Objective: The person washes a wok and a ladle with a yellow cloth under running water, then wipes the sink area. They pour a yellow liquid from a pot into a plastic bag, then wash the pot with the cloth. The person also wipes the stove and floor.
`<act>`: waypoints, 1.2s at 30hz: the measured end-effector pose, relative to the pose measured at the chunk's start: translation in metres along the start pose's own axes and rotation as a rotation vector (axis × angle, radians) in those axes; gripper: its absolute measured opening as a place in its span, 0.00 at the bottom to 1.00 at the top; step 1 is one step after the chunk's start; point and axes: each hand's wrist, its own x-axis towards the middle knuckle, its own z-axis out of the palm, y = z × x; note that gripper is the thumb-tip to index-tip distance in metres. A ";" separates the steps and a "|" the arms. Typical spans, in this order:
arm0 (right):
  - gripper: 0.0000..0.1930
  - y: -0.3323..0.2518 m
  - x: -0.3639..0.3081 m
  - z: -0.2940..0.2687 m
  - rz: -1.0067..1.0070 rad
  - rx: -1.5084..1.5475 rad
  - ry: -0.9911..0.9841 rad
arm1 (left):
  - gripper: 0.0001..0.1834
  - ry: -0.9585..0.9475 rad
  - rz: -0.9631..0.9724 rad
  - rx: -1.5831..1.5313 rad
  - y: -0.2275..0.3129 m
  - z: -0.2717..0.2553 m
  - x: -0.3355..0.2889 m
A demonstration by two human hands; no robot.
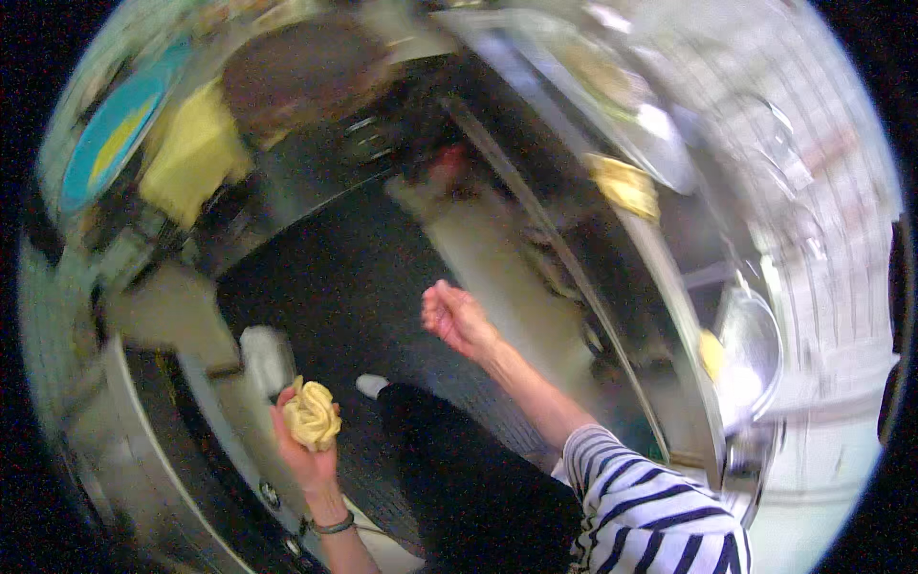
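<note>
My left hand (311, 469), with a dark band at its wrist, holds a crumpled pale yellow cloth (314, 418) low on the left. The cloth is bunched up, and my fingers behind it are partly hidden. Out in front of my body, my right hand (461, 320) hangs in the air with its fingers curled into a loose fist. Nothing shows in that fist, and it touches nothing. Just beyond the cloth is a whitish rounded object (267, 359), blurred.
Along the right runs a counter with a yellow cloth (626, 187) over its edge and a shiny metal bowl (751, 354). A round brown top (304, 72) stands ahead. Far left are a yellow cloth-like item (196, 153) and a blue oval tray (120, 134). Dark matting (335, 277) covers the floor.
</note>
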 end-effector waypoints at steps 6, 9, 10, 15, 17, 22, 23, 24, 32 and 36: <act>0.13 -0.162 -0.265 0.062 -0.328 -0.090 0.129 | 0.15 -0.282 -0.438 0.214 -0.023 0.142 -0.080; 0.12 -0.249 -0.383 0.055 -0.618 -0.204 0.218 | 0.11 -0.568 -0.664 0.391 -0.072 0.203 -0.143; 0.12 -0.281 -0.431 0.036 -0.691 -0.237 0.315 | 0.10 -0.707 -0.651 0.547 -0.100 0.221 -0.176; 0.10 -0.367 -0.603 -0.072 -0.843 -0.232 0.538 | 0.11 -1.146 -0.710 0.784 -0.184 0.297 -0.290; 0.10 -0.359 -0.670 -0.117 -0.844 -0.214 0.646 | 0.14 -1.311 -0.700 0.941 -0.214 0.307 -0.339; 0.09 -0.328 -0.755 -0.259 -0.526 -0.241 1.123 | 0.24 -1.510 -0.751 1.231 -0.318 0.331 -0.432; 0.08 -0.322 -0.753 -0.292 -0.436 -0.327 1.255 | 0.24 -1.507 -0.765 1.260 -0.341 0.329 -0.448; 0.08 -0.320 -0.760 -0.319 -0.400 -0.510 1.309 | 0.25 -1.504 -0.786 1.275 -0.363 0.329 -0.468; 0.34 -0.254 -0.725 -0.352 0.056 -1.907 0.687 | 0.28 -1.634 0.081 1.531 -0.493 0.351 -0.521; 0.35 -0.246 -0.754 -0.329 0.285 -2.211 0.067 | 0.19 -1.668 0.126 1.546 -0.512 0.352 -0.534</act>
